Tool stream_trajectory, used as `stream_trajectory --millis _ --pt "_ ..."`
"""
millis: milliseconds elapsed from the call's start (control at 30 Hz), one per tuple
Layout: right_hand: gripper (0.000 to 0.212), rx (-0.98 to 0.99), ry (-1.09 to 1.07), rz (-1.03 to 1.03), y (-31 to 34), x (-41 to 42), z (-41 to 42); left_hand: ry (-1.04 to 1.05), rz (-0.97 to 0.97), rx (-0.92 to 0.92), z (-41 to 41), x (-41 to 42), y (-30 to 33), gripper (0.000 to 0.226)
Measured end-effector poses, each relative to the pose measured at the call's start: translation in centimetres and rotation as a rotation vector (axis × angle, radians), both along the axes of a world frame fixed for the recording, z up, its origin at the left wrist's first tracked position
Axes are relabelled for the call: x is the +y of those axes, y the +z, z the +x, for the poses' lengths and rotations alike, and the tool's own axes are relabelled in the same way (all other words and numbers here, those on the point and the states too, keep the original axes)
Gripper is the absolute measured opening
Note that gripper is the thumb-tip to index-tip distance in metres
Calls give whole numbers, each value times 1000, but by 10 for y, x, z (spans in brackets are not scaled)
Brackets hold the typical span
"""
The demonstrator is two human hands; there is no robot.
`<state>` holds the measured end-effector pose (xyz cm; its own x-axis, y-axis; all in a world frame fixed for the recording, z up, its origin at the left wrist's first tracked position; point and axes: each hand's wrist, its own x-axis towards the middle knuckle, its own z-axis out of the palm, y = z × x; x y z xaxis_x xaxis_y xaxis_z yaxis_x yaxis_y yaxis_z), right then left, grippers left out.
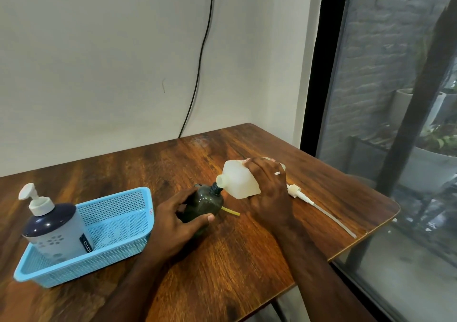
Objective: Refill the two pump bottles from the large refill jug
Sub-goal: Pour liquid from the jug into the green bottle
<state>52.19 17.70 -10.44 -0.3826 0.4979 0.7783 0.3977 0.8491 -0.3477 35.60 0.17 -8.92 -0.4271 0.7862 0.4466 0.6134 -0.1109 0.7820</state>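
Observation:
My right hand (pixel 270 188) grips the translucent white refill jug (pixel 238 182) and holds it tipped on its side, its open mouth against the neck of the dark green bottle (pixel 205 204). That bottle stands uncapped at the table's middle, and my left hand (pixel 178 219) holds its body. A white pump head with a long tube (pixel 319 208) lies on the table to the right, behind my right hand. A grey-blue pump bottle (pixel 55 225) with a white pump stands in the left end of a blue basket (pixel 118 222).
A short yellow piece (pixel 231 211) lies on the wooden table (pixel 222 259) beside the green bottle. The table's right edge runs close to a window with a dark frame (pixel 319 61). A black cable (pixel 197 74) hangs down the wall behind.

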Motion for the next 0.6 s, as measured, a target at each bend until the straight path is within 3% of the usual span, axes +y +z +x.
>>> stream_trajectory --millis 600 --pt "77 -27 14 28 -1 5 0 4 4 1 1 1 0 61"
